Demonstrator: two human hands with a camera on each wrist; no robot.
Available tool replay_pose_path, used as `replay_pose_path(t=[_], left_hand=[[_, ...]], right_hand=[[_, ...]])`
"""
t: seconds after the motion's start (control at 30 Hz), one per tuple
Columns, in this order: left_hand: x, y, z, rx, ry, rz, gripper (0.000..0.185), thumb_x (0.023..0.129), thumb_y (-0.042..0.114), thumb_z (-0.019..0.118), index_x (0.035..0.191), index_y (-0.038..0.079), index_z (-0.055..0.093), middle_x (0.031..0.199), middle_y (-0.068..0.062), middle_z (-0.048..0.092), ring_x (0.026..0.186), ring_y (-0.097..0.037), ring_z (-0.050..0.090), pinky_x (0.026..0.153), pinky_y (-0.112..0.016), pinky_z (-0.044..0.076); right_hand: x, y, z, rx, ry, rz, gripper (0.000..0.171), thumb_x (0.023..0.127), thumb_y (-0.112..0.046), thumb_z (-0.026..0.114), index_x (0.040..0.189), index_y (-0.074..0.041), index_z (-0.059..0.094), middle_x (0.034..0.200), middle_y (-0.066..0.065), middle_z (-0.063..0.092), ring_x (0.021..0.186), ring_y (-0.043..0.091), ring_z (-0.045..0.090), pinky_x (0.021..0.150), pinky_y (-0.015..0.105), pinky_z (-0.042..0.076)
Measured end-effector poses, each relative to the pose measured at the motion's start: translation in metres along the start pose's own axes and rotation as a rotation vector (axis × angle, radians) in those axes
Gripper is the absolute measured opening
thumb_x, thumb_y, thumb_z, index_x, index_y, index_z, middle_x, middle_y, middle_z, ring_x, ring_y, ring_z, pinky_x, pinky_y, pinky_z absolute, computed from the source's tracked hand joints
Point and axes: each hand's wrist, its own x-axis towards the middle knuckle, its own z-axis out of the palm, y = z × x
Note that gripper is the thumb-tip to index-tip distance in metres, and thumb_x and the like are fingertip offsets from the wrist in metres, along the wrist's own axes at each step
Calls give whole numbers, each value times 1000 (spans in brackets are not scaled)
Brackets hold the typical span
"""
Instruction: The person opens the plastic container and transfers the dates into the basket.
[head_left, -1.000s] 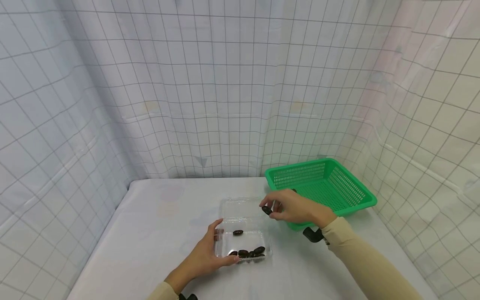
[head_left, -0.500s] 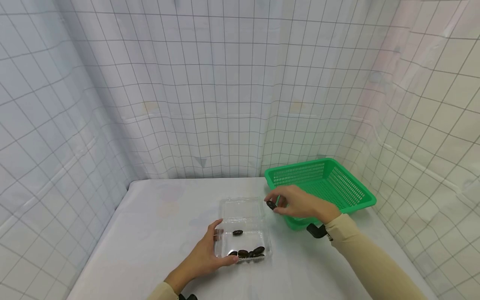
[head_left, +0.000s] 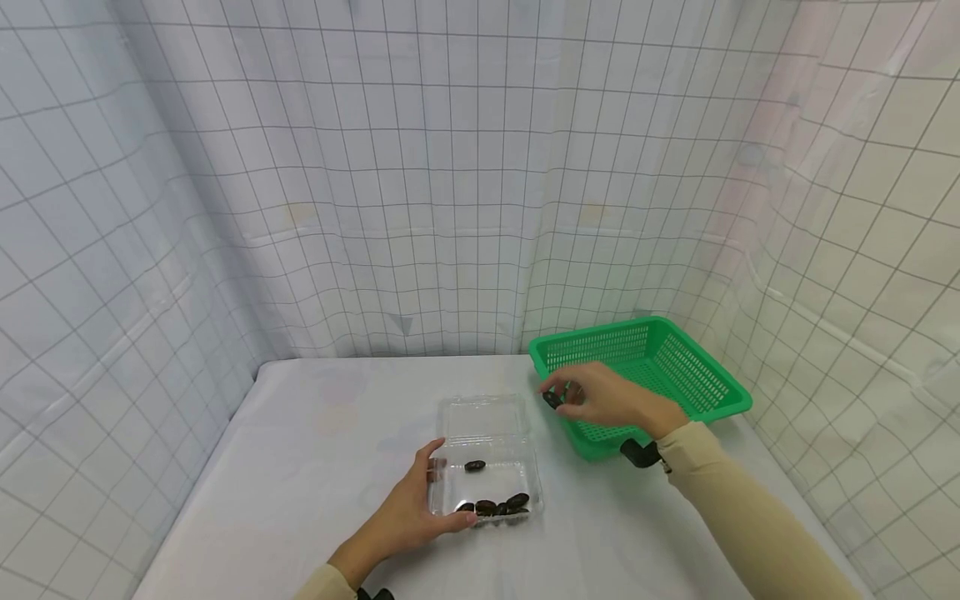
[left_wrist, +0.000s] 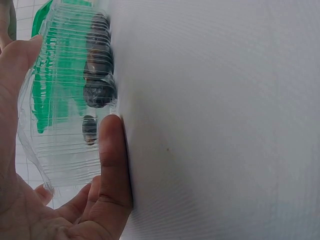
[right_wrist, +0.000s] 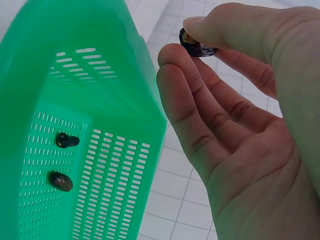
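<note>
My right hand (head_left: 603,396) pinches a dark, shiny date (head_left: 552,400) between thumb and fingers, beside the near left rim of the green basket (head_left: 731,404). In the right wrist view the held date (right_wrist: 192,46) shows a pale brown end. My left hand (head_left: 408,512) grips the left side of a clear plastic clamshell box (head_left: 536,479), thumb along the front and fingers around the far left corner. Several dates (head_left: 486,507) lie in a row along the box's front wall. A single date (head_left: 475,466) lies farther back.
Two dark dates (right_wrist: 61,181) lie on the slotted floor of the green basket, seen in the right wrist view. The box's lid (head_left: 483,417) lies folded back. White grid-patterned curtains (head_left: 480,167) enclose the white-covered table (head_left: 300,467) at the back and sides.
My right hand has moved right and away from me with the date, from beside the lid to the green basket's rim. The left hand and the box have stayed in place.
</note>
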Motion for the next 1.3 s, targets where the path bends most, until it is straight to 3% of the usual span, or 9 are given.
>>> replay_pose_path(t=[0.23, 0.63, 1.3], left_hand=[[0, -1, -1, -2, -1, 0, 130, 86, 46, 105, 183, 15, 24, 165, -24, 61, 143, -37, 69, 113, -64, 58], [0, -1, -2, 4, -5, -4, 130, 86, 46, 105, 183, 15, 24, 166, -22, 61, 144, -36, 68, 113, -63, 58], [0, -1, -1, 16, -4, -11, 131, 85, 47, 105, 184, 15, 24, 167, -23, 61, 145, -38, 68, 114, -67, 57]], right_hand=[[0, 4, -7, 5, 11, 30, 36, 109, -12, 81, 144, -20, 79, 119, 0, 81, 99, 7, 77, 93, 34, 65], [4, 18, -16, -29, 43, 45, 36, 108, -11, 83, 144, -13, 79, 119, 3, 82, 104, 14, 80, 96, 40, 67], [13, 58, -25, -25, 53, 139, 37, 108, -10, 82, 145, -14, 79, 125, 10, 83, 111, 28, 83, 101, 53, 68]])
